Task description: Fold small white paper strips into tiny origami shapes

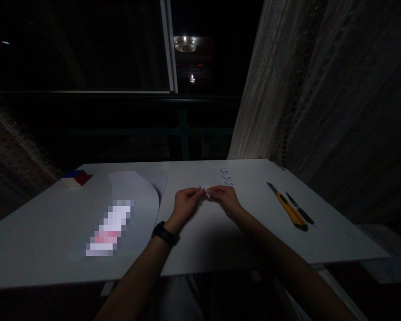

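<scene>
Over the middle of the white table (200, 254), my left hand (186, 203) and my right hand (225, 199) meet at the fingertips. Both are closed in a pinch on one small whitish piece (207, 194) with dark and pinkish marks. Fingers cover most of it, and its exact kind is too small to make out. Just beyond my right hand lie several small pale pieces with dark marks (226, 177), set in a short slanting row. A dark watch (165, 232) is on my left wrist.
To the right lie a yellow utility knife (290, 209), its blade extended, and a slim dark knife or pen-like tool (300, 208). White paper sheets (137, 187) with a curled edge and a blurred-out patch (110, 229) are at left. A colored cube (76, 178) stands behind. Curtains (254, 98) flank the dark window.
</scene>
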The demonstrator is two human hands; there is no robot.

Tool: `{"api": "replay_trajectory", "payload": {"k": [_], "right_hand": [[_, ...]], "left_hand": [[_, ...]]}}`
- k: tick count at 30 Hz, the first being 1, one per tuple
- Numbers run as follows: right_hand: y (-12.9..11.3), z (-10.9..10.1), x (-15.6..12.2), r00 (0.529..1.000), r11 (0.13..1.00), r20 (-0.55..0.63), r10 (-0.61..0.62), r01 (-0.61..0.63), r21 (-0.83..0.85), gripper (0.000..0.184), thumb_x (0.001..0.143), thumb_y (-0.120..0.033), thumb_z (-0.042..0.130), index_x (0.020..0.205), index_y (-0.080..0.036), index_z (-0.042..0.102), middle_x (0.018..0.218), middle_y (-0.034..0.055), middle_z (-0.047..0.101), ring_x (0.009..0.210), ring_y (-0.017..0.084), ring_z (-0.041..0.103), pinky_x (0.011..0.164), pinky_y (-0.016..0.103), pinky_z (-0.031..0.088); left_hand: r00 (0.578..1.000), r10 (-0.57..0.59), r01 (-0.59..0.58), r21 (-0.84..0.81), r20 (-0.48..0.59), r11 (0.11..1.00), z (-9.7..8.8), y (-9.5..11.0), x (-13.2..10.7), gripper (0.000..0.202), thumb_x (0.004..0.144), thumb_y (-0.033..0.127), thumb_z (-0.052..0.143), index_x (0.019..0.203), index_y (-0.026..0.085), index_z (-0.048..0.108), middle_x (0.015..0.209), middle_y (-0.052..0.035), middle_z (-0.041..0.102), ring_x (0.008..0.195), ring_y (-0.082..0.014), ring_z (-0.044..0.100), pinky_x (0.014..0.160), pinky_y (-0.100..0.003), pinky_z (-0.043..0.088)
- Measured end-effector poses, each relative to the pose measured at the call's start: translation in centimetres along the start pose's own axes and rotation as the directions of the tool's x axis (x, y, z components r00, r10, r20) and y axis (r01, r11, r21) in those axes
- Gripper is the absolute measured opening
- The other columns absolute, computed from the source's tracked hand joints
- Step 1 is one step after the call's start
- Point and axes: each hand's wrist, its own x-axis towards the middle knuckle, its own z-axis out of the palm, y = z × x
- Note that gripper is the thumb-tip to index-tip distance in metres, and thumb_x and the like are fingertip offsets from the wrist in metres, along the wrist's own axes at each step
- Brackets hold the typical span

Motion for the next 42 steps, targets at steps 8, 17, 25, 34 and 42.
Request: {"api": "replay_trajectory", "payload": {"k": [8, 17, 25, 34, 42], "right_hand": [[-0.4, 0.1, -0.2, 0.997, 0.995, -0.051, -0.065, 0.061, -0.079, 0.024, 0.048, -0.031, 0.076, 0.064, -0.014, 0.069, 0.061, 0.003, 0.066, 0.057, 0.014, 0.059, 0.062, 0.029, 0.047], [-0.9, 0.4, -0.5, 0.996, 0.983, -0.042, -0.081, 0.072, -0.166, 0.036, 0.046, -0.028, 0.078, 0.078, -0.014, 0.067, 0.069, 0.0048, 0.068, 0.066, 0.018, 0.063, 0.065, 0.031, 0.049], [-0.7, 0.2, -0.4, 0.993, 0.982, -0.064, -0.097, 0.085, -0.169, 0.032, 0.046, -0.027, 0.077, 0.073, -0.015, 0.065, 0.067, 0.0039, 0.067, 0.065, 0.018, 0.063, 0.063, 0.029, 0.048], [-1.7, 0.4, -0.6, 0.981, 0.924, -0.057, -0.187, 0.156, -0.348, 0.021, 0.049, -0.029, 0.075, 0.065, -0.016, 0.069, 0.064, 0.0044, 0.068, 0.062, 0.018, 0.062, 0.061, 0.03, 0.049], [-1.6, 0.2, -0.6, 0.979, 0.904, -0.05, -0.197, 0.162, -0.396, 0.017, 0.051, -0.028, 0.073, 0.064, -0.017, 0.07, 0.066, 0.0042, 0.069, 0.065, 0.018, 0.063, 0.067, 0.031, 0.048]], "left_hand": [[0.999, 0.034, -0.034, -0.017, -0.003, 0.999, 0.3, 0.6, -0.3, 0.031, 0.062, 0.035, 0.068, 0.084, 0.013, 0.07, 0.08, -0.0094, 0.069, 0.07, -0.0173, 0.062, 0.064, -0.028, 0.047], [0.994, 0.061, -0.06, 0.017, -0.088, 0.998, 0.3, 0.5, -0.3, 0.026, 0.065, 0.036, 0.065, 0.078, 0.014, 0.069, 0.072, -0.0062, 0.067, 0.062, -0.0143, 0.059, 0.059, -0.025, 0.045], [0.991, 0.105, -0.107, -0.018, -0.08, 0.994, 0.1, 1.0, -0.4, 0.059, 0.062, 0.028, 0.069, 0.119, 0.022, 0.054, 0.087, -0.0037, 0.065, 0.074, -0.0133, 0.058, 0.068, -0.025, 0.046], [0.998, -0.036, 0.022, -0.237, -0.058, 0.971, 0.0, 0.7, 0.0, 0.046, 0.056, 0.027, 0.073, 0.1, 0.013, 0.065, 0.083, -0.0086, 0.067, 0.071, -0.0149, 0.059, 0.069, -0.029, 0.047], [0.997, -0.062, 0.045, -0.265, -0.055, 0.963, 0.1, 1.0, -0.2, 0.048, 0.054, 0.027, 0.075, 0.098, 0.013, 0.066, 0.08, -0.0087, 0.068, 0.069, -0.0144, 0.06, 0.068, -0.028, 0.048]]}}
